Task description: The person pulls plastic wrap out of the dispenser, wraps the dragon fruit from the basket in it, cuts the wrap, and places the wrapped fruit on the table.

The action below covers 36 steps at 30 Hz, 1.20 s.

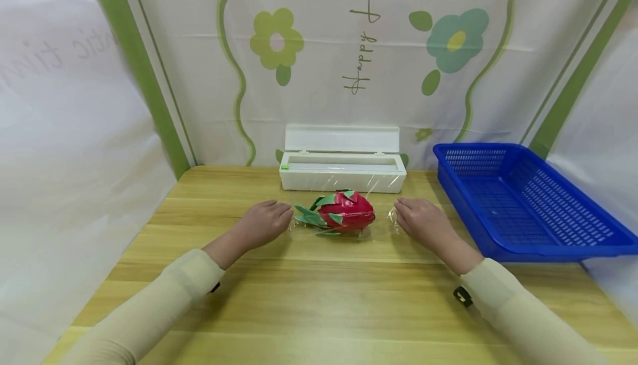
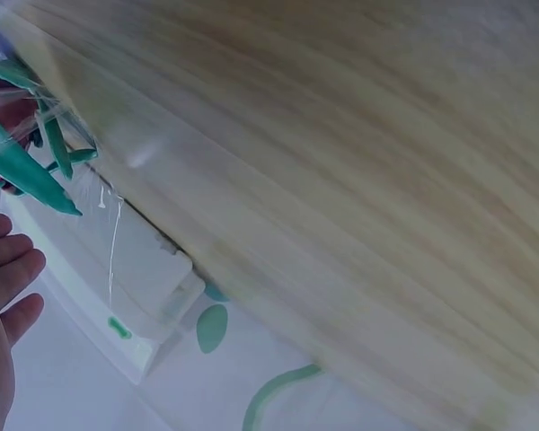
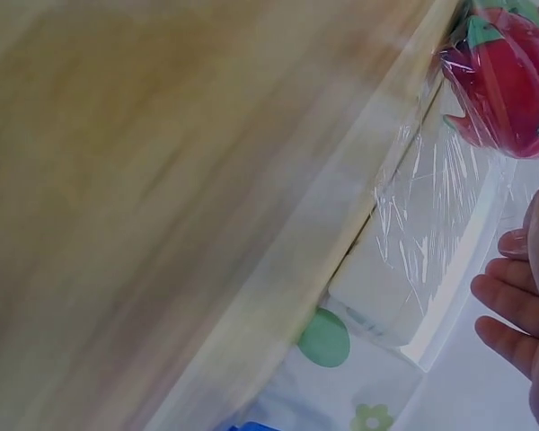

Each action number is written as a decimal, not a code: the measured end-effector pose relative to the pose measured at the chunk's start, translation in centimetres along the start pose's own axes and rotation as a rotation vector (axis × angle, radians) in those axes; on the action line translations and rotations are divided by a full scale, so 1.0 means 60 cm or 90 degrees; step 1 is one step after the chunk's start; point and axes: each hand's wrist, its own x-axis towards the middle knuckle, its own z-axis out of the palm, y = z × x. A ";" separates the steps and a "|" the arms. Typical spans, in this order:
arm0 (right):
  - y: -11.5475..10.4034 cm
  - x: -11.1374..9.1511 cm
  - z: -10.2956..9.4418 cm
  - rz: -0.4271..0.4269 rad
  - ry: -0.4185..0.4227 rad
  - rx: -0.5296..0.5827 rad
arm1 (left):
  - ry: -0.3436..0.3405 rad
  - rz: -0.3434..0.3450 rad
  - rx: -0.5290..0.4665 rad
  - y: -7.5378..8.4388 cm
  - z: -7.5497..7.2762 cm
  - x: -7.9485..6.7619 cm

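A red dragon fruit with green leaf-like scales (image 1: 349,211) lies on its side at the middle of the table, with clear cling film (image 3: 422,215) over it. The film stretches back to a white cling film dispenser (image 1: 344,181), whose lid stands raised. To the fruit's left, my left hand (image 1: 265,224) pinches a bunched edge of film beside the green tips. My right hand (image 1: 423,222) pinches film on the fruit's other side, a short gap from it. In the left wrist view the thumb is out of sight.
A blue perforated basket (image 1: 490,243) stands at the right of the wooden table (image 1: 319,304). Behind the dispenser hangs a white curtain (image 1: 329,99) printed with flowers. A small green piece (image 1: 284,167) sits on the dispenser's left end.
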 end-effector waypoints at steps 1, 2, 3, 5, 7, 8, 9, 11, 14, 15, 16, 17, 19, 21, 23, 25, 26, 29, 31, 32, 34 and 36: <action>0.000 0.001 0.001 0.005 -0.004 -0.001 | 0.004 -0.001 -0.001 0.000 0.002 0.000; 0.001 0.002 0.002 0.009 -0.008 -0.003 | 0.009 -0.002 -0.003 -0.001 0.003 0.000; 0.001 0.002 0.003 0.012 -0.010 -0.004 | 0.015 -0.003 -0.004 -0.001 0.004 0.000; 0.001 0.004 0.004 0.017 -0.012 -0.003 | 0.024 -0.007 -0.008 -0.002 0.005 0.000; 0.001 0.006 0.005 0.020 -0.011 -0.001 | 0.036 -0.010 -0.010 -0.002 0.005 -0.001; 0.001 0.006 0.006 0.021 -0.012 -0.002 | 0.040 -0.013 -0.011 -0.002 0.005 -0.001; 0.001 0.006 0.006 0.021 -0.013 -0.002 | 0.046 -0.016 -0.014 -0.001 0.005 -0.001; 0.000 0.006 0.005 0.024 -0.017 -0.002 | 0.052 -0.013 -0.026 0.001 0.002 0.002; 0.001 0.006 0.005 0.027 -0.025 -0.003 | 0.054 0.018 -0.040 0.008 -0.003 0.011; 0.001 0.006 0.005 0.028 -0.026 -0.002 | 0.053 0.034 -0.041 0.012 -0.005 0.014; 0.001 0.006 0.006 0.029 -0.027 -0.002 | 0.047 0.052 -0.043 0.017 -0.008 0.018; 0.001 0.007 0.006 0.030 -0.029 -0.002 | 0.044 0.071 -0.038 0.021 -0.009 0.021; 0.002 0.007 0.007 0.030 -0.029 0.000 | 0.029 0.104 -0.032 0.031 -0.012 0.025; 0.002 0.008 0.007 0.028 -0.029 0.001 | 0.015 0.137 -0.028 0.041 -0.012 0.028; 0.002 0.008 0.006 0.028 -0.029 0.001 | -0.004 0.165 -0.026 0.051 -0.010 0.032; 0.002 0.009 0.006 0.028 -0.029 0.000 | -0.023 0.190 -0.024 0.059 -0.007 0.034; 0.002 0.009 0.006 0.028 -0.030 0.001 | -0.031 0.200 -0.021 0.062 -0.005 0.035; 0.003 0.011 0.006 0.028 -0.031 0.002 | -0.060 0.215 -0.009 0.069 0.000 0.037; 0.003 0.011 0.007 0.029 -0.032 0.002 | -0.082 0.208 -0.005 0.071 0.002 0.037; 0.003 0.012 0.006 0.030 -0.032 0.001 | -0.096 0.199 -0.005 0.072 0.004 0.038; 0.003 0.011 0.006 0.032 -0.034 -0.001 | -0.122 0.175 -0.002 0.072 0.007 0.039; 0.002 0.012 0.005 0.034 -0.038 -0.003 | -0.147 0.148 0.000 0.071 0.010 0.039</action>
